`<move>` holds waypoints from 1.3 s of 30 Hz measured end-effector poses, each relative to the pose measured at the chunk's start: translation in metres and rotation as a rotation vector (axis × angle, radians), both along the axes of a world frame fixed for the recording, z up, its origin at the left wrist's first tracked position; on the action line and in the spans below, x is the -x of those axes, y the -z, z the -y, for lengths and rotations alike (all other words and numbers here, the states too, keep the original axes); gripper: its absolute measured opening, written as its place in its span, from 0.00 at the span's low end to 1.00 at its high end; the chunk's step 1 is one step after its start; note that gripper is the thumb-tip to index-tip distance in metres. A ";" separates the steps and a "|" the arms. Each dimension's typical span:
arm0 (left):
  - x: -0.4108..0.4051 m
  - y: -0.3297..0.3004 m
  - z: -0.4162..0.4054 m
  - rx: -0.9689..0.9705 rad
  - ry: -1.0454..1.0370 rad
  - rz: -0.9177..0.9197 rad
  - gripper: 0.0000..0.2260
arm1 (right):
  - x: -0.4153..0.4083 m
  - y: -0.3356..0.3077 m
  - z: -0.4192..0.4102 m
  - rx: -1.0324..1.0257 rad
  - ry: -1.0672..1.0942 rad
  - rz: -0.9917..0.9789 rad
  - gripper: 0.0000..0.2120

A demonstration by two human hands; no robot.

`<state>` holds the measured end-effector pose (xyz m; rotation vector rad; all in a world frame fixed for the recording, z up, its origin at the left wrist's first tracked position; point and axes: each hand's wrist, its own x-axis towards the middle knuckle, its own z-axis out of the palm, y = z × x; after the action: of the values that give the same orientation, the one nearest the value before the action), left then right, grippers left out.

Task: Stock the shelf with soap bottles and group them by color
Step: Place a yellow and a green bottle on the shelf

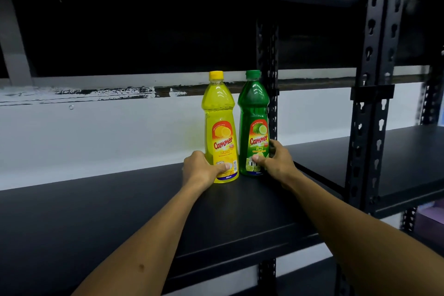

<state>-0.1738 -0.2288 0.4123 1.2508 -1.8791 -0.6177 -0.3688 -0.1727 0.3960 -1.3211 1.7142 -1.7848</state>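
A yellow soap bottle (219, 125) with a yellow cap stands upright on the black shelf (96, 218), near its back right. My left hand (200, 169) grips its base, thumb across the label. Right beside it stands a green soap bottle (254, 118) with a green cap, upright and close to the shelf post. My right hand (276, 163) holds the green bottle low down, thumb on the front and fingers round the right side. The two bottles stand a small gap apart.
A black slotted upright post (268, 43) rises just behind the green bottle. A thicker post (374, 79) stands further right, with a second black shelf board (396, 163) beyond it. A white wall band runs behind the shelf. Another shelf board hangs overhead.
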 end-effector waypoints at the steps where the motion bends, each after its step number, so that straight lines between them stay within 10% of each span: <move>1: 0.003 0.000 0.006 -0.001 0.000 0.002 0.26 | 0.004 0.000 0.006 0.002 0.004 0.000 0.29; 39: 0.056 0.020 0.102 0.067 0.049 -0.110 0.23 | 0.043 0.002 0.104 -0.027 0.126 -0.159 0.29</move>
<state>-0.2297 -0.3308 0.3919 1.1085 -1.8289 -0.6315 -0.4121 -0.2762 0.3936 -1.4065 1.9383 -1.7578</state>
